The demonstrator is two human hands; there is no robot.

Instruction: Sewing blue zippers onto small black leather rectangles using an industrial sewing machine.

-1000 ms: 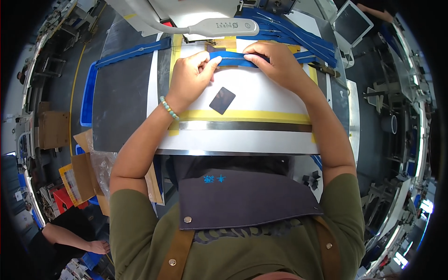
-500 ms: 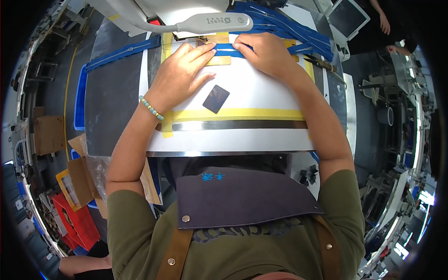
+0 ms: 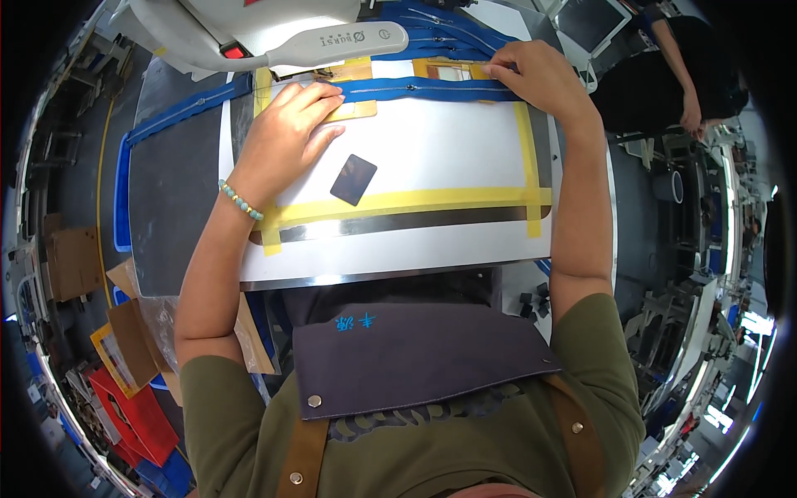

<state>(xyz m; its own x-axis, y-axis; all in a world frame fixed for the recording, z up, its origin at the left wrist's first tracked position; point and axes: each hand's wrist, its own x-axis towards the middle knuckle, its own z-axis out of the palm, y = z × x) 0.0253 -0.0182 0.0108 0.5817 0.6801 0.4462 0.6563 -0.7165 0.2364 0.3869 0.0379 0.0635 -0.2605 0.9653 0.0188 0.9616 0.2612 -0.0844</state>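
Observation:
A blue zipper with a metal slider runs across the white work surface, between my two hands. My left hand, a beaded bracelet at its wrist, lies with fingers stretched over the zipper's left part, thumb apart. At the right end, my right hand pinches the zipper between thumb and fingers. A tan strip sits just below the zipper, beside my left fingertips. Nearer to me lies a dark rounded rectangular piece.
A white machine with a light-grey paddle-shaped arm overhangs the far side. Several blue zippers are piled behind; another zipper lies at left. Yellow tape borders the surface. A person stands at far right.
My right hand has moved right, away from my left hand, and a longer stretch of zipper with its slider shows between them. The whole view has shifted somewhat.

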